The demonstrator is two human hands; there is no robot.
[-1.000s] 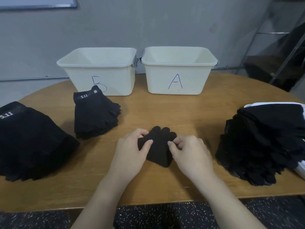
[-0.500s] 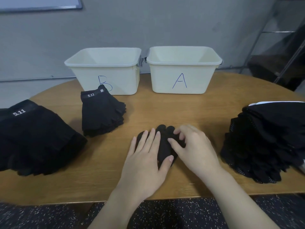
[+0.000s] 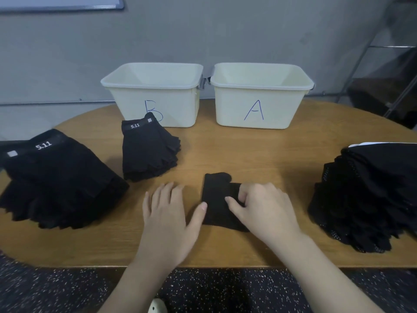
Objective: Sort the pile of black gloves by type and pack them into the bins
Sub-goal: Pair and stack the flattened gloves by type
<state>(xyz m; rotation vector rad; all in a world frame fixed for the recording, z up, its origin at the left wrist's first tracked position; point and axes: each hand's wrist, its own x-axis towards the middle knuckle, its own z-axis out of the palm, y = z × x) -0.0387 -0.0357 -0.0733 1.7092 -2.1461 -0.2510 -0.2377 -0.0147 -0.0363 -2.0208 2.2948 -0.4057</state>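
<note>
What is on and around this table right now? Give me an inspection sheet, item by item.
Surface: round wooden table, bare wood between the piles.
Job's things: bin B and bin A stand side by side at the far edge, no gloves visible inside; folded glove at centre; small 5.11 stack in front of bin B; large 5.11 pile at left; mesh glove pile at right.
Clutter: nothing seen.
Grippers: left hand flat on the table, thumb touching the glove's edge; right hand pinching a fold of the glove.
Cables: nothing seen.
Surroundings: grey wall, speckled floor, metal shelving at right.
</note>
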